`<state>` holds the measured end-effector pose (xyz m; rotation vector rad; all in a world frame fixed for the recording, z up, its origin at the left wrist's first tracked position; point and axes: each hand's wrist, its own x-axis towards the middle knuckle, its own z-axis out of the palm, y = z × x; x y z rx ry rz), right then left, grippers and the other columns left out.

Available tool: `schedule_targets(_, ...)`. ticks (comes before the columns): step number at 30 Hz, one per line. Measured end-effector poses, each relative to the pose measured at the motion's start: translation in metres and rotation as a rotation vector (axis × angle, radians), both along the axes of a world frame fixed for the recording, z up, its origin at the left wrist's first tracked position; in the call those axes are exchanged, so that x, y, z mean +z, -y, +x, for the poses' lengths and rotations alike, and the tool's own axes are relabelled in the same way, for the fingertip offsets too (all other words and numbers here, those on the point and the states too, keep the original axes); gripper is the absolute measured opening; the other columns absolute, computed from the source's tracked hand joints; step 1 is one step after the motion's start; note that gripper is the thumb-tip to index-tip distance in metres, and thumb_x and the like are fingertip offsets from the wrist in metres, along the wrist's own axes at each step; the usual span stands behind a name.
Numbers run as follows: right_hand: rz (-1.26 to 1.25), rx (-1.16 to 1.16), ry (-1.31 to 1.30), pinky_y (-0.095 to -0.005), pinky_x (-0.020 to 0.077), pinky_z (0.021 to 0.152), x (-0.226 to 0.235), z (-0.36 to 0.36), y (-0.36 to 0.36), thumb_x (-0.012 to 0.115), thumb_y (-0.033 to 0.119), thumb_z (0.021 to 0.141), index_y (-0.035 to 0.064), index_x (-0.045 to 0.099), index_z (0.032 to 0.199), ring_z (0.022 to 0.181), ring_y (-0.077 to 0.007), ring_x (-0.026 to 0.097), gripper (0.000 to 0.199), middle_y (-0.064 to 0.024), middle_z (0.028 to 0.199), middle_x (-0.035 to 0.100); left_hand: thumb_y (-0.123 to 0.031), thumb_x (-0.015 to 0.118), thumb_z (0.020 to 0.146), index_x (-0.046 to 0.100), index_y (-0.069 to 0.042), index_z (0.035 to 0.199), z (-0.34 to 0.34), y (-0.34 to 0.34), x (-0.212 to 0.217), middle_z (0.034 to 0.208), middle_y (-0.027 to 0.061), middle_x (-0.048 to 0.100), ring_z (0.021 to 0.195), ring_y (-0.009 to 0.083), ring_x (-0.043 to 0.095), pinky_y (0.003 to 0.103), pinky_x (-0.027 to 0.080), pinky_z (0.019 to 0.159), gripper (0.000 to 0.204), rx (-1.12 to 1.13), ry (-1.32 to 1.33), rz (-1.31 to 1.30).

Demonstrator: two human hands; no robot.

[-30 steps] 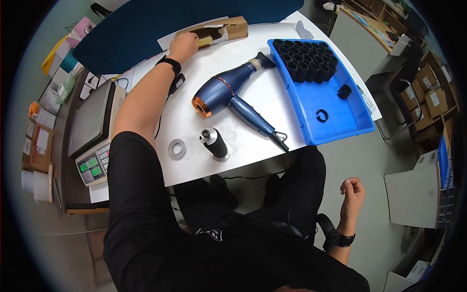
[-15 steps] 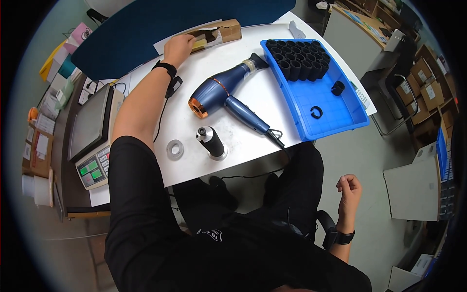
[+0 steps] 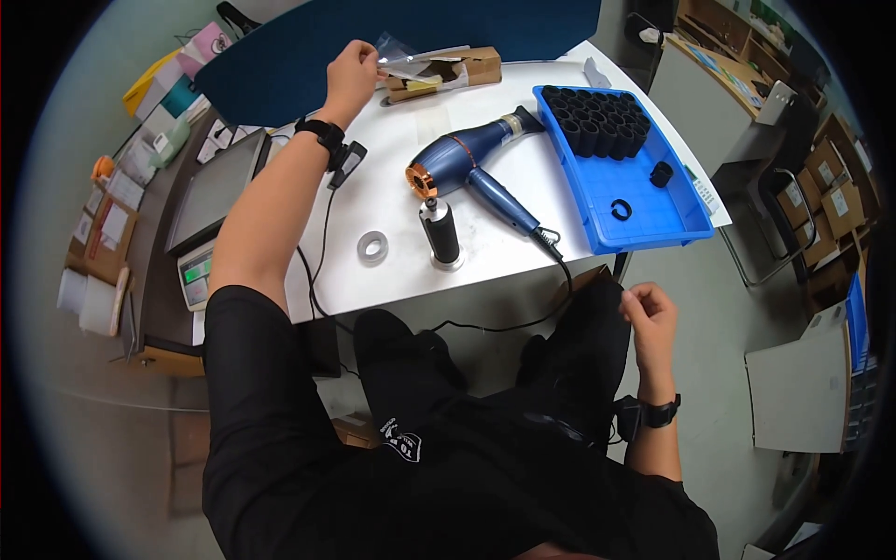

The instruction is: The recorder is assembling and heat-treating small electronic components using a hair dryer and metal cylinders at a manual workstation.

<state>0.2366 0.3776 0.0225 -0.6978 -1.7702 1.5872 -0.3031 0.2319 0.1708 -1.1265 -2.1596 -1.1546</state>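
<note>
A: Head view first: where is your left hand (image 3: 353, 77)?

B: Your left hand is stretched to the far side of the white worktop (image 3: 401, 201), fingers pinched on a clear plastic bag (image 3: 403, 58) that lies over the open cardboard box (image 3: 446, 72). The bag is lifted at the end you hold.

A: And your right hand (image 3: 649, 322)?

B: Down off the worktop, above your lap, just past its near edge. The fingers are loosely curled, thumb and forefinger close together; I cannot tell whether they hold anything.

A: What lies between your hands?

B: A blue hair dryer (image 3: 476, 163) with a copper-coloured nozzle rests on its side mid-worktop, its black cord (image 3: 523, 317) running off the near edge. Just in front of it a black cylinder (image 3: 441, 233) stands upright on a round base, and a grey ring (image 3: 372, 246) lies flat to its left.

A: And to your right?

B: A blue tray (image 3: 644, 210) holds a block of black cylindrical parts (image 3: 597, 117) at its far end, with two loose black pieces nearer you.
</note>
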Motion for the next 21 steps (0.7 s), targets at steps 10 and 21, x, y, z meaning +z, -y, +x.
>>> schedule_targets(10, 0.039, 0.108, -0.023, -0.0204, 0.0415, 0.064, 0.002, 0.008, 0.026, 0.072, 0.010, 0.095, 0.0023, 0.065, 0.089, 0.070, -0.0045, 0.057, 0.012, 0.0015, 0.076, 0.064, -0.011, 0.061, 0.102, 0.066, 0.003, 0.106, 0.023, 0.039, -0.007, 0.091, 0.0137, 0.074, 0.078, 0.0198, 0.078, 0.027, 0.061, 0.069, 0.016, -0.005, 0.326, 0.016)
schedule_targets(21, -0.006, 0.006, 0.027, -0.0206, 0.0409, 0.062, -0.014, 0.025, 0.034, 0.072, 0.012, 0.095, 0.0030, 0.065, 0.088, 0.068, -0.0048, 0.055, 0.014, 0.0016, 0.075, 0.063, -0.013, 0.063, 0.101, 0.066, 0.001, 0.107, 0.011, -0.003, -0.040, 0.094, 0.0139, 0.075, 0.083, 0.0204, 0.077, 0.030, 0.059, 0.075, 0.016, 0.017, 0.129, 0.056)
